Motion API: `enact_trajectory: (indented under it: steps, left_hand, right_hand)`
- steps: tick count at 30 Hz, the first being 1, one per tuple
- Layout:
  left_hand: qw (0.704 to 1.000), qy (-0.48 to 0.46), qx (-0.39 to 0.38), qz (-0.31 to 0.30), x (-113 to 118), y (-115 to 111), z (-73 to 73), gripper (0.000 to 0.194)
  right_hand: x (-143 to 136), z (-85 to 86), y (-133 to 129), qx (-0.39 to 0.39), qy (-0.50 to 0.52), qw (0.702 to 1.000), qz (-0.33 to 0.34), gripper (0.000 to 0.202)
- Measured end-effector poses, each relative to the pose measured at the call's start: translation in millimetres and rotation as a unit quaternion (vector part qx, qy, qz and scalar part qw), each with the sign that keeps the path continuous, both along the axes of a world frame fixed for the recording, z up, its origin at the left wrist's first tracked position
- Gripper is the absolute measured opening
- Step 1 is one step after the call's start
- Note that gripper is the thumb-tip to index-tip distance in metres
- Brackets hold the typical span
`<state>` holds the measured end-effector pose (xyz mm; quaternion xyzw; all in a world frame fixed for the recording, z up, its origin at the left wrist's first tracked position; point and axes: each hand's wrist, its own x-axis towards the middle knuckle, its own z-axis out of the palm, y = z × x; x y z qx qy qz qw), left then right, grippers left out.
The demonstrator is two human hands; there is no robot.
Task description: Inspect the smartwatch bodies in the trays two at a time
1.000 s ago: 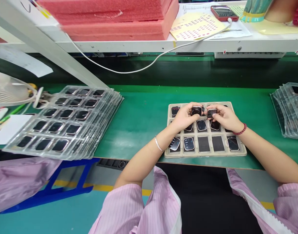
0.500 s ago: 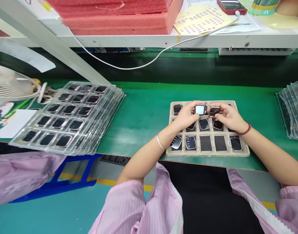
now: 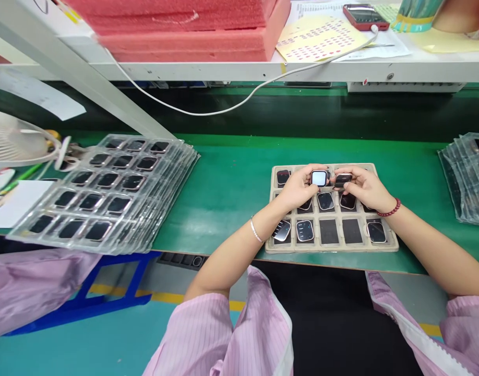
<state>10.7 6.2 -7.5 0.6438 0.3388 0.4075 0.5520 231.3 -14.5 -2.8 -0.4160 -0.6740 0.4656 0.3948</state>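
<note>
My left hand (image 3: 300, 185) grips a smartwatch (image 3: 319, 178) without a strap, its screen lit white. Beside it, my right hand (image 3: 362, 185) pinches a second smartwatch (image 3: 343, 180) with a dark screen, tilted. Both are held above the back part of a beige compartment tray (image 3: 268, 209). Several more watches lie in the tray, among them one with a dark screen (image 3: 325, 201) in the middle row and one with icons or text lit (image 3: 304, 230) in the front row. Two front compartments show only dark pads (image 3: 328, 231). My hands cover part of the back row.
A tall stack of clear plastic trays (image 3: 106, 183) with watches stands at the left, another tray stack (image 3: 464, 177) at the right edge. A white fan (image 3: 16, 138) is far left. Overhead, a shelf (image 3: 224, 71) carries red foam (image 3: 184, 47) and a phone (image 3: 365, 16); its white cable (image 3: 208, 113) droops.
The whole view has shifted slightly. The right-hand watch is tilted a little more. Both hands keep their hold over the tray, and the left watch's screen stays white.
</note>
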Motion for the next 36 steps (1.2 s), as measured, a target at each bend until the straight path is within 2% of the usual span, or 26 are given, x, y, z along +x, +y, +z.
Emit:
enact_trajectory:
  steps: [4, 12, 19, 26, 36]
  left_hand:
    - [1.0, -0.005, 0.005, -0.005, -0.2, 0.1, -0.9, 0.051]
    - [1.0, -0.023, -0.007, -0.01, 0.3, 1.0, -3.0, 0.055]
    - [0.999, -0.027, -0.015, -0.018, -0.2, 0.9, -2.7, 0.059]
    - [1.0, -0.018, 0.001, -0.019, -1.0, 0.3, -2.4, 0.049]
    - [1.0, -0.018, 0.01, -0.017, -0.4, 2.1, -4.3, 0.052]
  right_hand:
    - [0.5, 0.4, 0.4, 0.002, -0.013, 1.0, -0.009, 0.032]
    - [1.9, 4.9, 2.2, -0.028, 0.016, 0.999, -0.001, 0.046]
    - [3.0, 4.1, 1.9, -0.034, 0.02, 0.999, 0.016, 0.049]
    - [1.2, -0.1, 0.3, -0.026, -0.001, 1.0, 0.001, 0.04]
    - [1.7, -0.9, 0.5, -0.023, 0.0, 1.0, 0.015, 0.041]
